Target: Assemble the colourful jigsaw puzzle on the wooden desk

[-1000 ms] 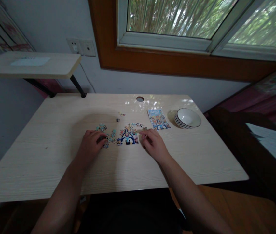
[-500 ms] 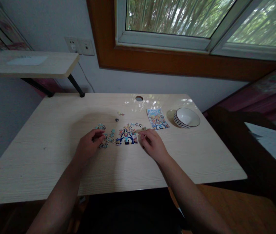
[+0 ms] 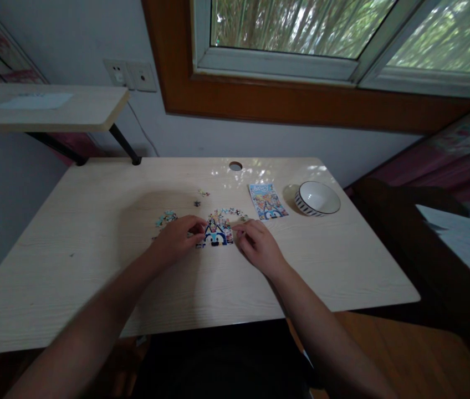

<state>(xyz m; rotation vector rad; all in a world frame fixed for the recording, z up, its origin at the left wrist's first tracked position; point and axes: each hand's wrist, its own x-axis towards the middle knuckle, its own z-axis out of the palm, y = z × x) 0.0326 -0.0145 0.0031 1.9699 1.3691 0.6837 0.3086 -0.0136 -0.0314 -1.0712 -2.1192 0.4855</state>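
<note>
A partly joined jigsaw puzzle (image 3: 215, 238) with a blue cartoon dog's face lies flat on the table. My left hand (image 3: 179, 237) is at its left edge, thumb and fingers bent together in a pinch; whatever they hold is too small to make out. On the right edge rests my right hand (image 3: 259, 244), its index finger and thumb drawn close and the other fingers curled; anything between them is hidden. Loose puzzle pieces (image 3: 165, 217) lie beyond my left hand, which covers part of that pile. More loose pieces (image 3: 231, 211) spread along the puzzle's upper side.
A picture card (image 3: 267, 201) with the same dog lies at the right, next to a white bowl (image 3: 318, 198) with a striped outside. A few separate pieces (image 3: 204, 193) sit farther back. The pale wooden table (image 3: 343, 266) has a round hole near its back edge and a raised shelf (image 3: 93, 113) at left.
My left hand has moved right, from the loose pieces to the puzzle's left edge. My right hand stays almost where it was. The view has shifted slightly.
</note>
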